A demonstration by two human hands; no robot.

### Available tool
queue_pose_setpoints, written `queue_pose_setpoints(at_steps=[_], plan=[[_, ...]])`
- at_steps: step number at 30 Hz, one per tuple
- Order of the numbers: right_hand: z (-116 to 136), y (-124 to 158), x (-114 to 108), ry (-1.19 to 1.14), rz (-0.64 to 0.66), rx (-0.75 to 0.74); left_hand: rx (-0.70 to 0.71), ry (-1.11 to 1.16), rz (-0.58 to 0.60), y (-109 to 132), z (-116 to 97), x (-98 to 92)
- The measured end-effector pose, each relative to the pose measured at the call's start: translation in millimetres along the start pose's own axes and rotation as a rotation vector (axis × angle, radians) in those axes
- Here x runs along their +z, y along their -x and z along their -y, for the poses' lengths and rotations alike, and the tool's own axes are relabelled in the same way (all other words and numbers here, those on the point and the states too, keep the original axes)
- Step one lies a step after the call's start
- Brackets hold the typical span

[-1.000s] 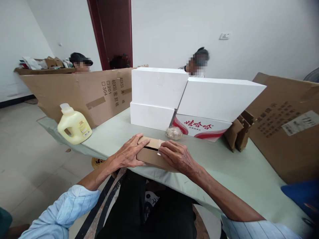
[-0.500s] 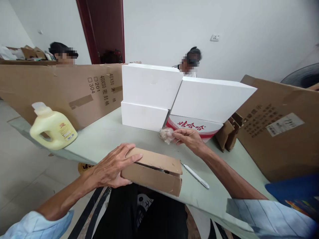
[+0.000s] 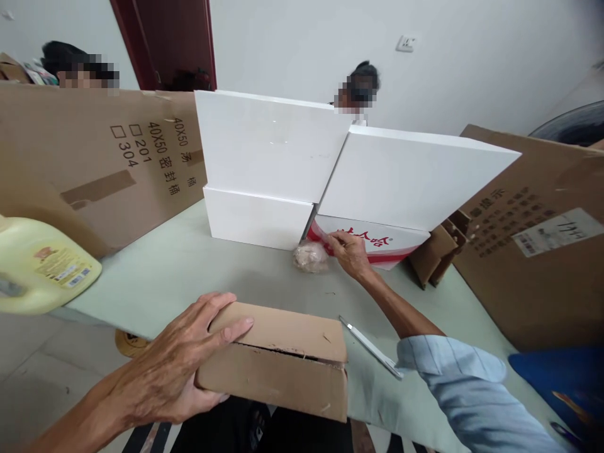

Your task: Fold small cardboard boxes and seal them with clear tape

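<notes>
My left hand (image 3: 189, 352) grips the left end of a small brown cardboard box (image 3: 283, 371), thumb on top and fingers around its side. A narrow slit runs along the seam between the box's flaps. Farther out, my right hand (image 3: 352, 255) has its fingers pinched at a crumpled wad of clear tape (image 3: 310, 257), in front of the stacked white boxes. The wad appears to rest on the table (image 3: 264, 277). A slim silver-white utility knife (image 3: 370, 347) lies right of the cardboard box, its near end by my right sleeve.
White boxes (image 3: 268, 148) stand stacked at the back, one with red lettering (image 3: 391, 248) below. Large cardboard sheets (image 3: 155, 151) flank them, with folded cardboard pieces (image 3: 436, 251) at the right. A yellow detergent jug (image 3: 51, 267) stands left. Two people sit beyond the boxes.
The view has moved closer and lower, so the jug sits farther left. My right hand stays by the tape wad, its fingers now nearer the red-lettered box. My left hand keeps its grip.
</notes>
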State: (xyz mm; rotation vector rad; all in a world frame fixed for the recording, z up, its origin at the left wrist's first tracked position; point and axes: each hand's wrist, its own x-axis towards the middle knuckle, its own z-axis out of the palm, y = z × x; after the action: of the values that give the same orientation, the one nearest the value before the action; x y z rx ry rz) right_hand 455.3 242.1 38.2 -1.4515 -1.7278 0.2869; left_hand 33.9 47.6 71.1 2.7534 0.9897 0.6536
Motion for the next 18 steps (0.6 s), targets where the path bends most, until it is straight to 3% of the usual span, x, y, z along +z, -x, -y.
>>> queue_pose_setpoints(at_steps=[3, 8, 18], plan=[[-13.7, -6.1, 9.9, 0.276, -0.102, -0.206, 0.007, -0.006, 0.001, -4.1, 0.2, -0.2], [-35.0, 2.9, 26.9, 0.521, -0.073, -0.490, -0.008, 0.002, -0.013, -8.1, 0.5, -1.1], [-53.8, 35.1, 49.9, 0.519, 0.037, -0.628, -0.021, 0.036, 0.026, -6.9, 0.9, 2.7]])
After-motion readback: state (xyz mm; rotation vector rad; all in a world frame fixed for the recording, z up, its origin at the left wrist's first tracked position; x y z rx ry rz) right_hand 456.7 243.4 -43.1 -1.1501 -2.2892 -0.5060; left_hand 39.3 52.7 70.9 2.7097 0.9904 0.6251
